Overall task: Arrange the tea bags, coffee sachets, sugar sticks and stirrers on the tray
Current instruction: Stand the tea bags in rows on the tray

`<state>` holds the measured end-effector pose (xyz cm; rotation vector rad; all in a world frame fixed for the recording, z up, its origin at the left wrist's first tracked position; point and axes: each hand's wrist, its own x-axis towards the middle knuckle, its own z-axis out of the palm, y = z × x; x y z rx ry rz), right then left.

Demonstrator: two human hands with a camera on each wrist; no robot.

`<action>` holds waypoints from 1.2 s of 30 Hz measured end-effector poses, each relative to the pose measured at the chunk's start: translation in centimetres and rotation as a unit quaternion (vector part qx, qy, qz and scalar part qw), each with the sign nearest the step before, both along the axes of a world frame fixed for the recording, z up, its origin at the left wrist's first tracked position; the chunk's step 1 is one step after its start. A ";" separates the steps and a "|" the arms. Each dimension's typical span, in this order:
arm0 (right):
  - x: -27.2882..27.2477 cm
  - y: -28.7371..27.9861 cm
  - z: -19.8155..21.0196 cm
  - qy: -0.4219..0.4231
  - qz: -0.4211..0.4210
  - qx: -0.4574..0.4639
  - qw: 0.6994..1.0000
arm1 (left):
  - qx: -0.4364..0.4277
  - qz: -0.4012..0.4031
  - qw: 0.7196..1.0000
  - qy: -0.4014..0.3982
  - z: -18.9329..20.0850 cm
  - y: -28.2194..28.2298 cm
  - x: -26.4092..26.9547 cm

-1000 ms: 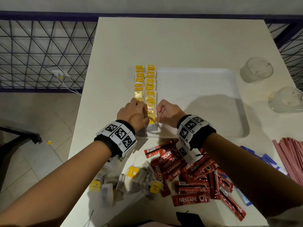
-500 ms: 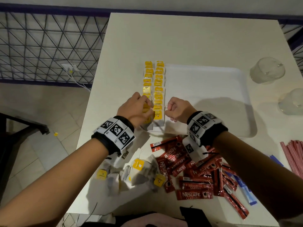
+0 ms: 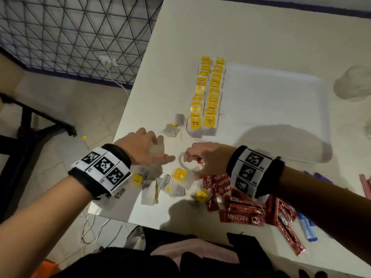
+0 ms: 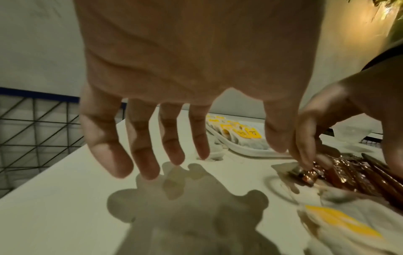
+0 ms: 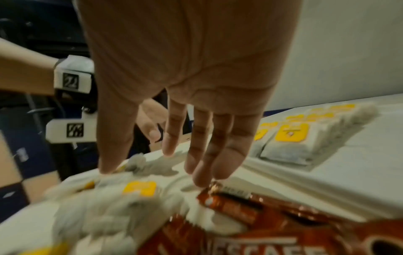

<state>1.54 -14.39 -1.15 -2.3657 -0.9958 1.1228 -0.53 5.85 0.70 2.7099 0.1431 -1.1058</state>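
Two rows of yellow-tagged tea bags [image 3: 208, 93] lie along the left side of the white tray [image 3: 271, 101]. Two more tea bags [image 3: 174, 125] sit on the table just left of the tray's near corner. My left hand [image 3: 162, 149] hovers open, fingers spread, above the loose tea bag pile [image 3: 176, 181] and holds nothing [image 4: 165, 165]. My right hand [image 3: 190, 167] is open with straight fingers. Its fingertips [image 5: 202, 181] reach down to the end of a red coffee sachet [image 5: 229, 203] beside the pile. Red sachets [image 3: 241, 205] are heaped under the right wrist.
Blue sugar sticks [image 3: 309, 229] lie right of the sachets, and red stirrers [image 3: 365, 185] show at the right edge. A clear upturned glass [image 3: 353, 83] stands beyond the tray. The table's left edge [image 3: 124, 121] drops to the floor beside my left hand.
Both hands have pulled back from the near end of the tea bag rows to the loose pile and have opened. The view has swung left and down.
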 end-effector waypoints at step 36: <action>-0.5 -0.4 0.9 0.089 -0.270 0.045 0.958 | -0.255 0.193 0.945 0.066 -1.6 4.8 -2.0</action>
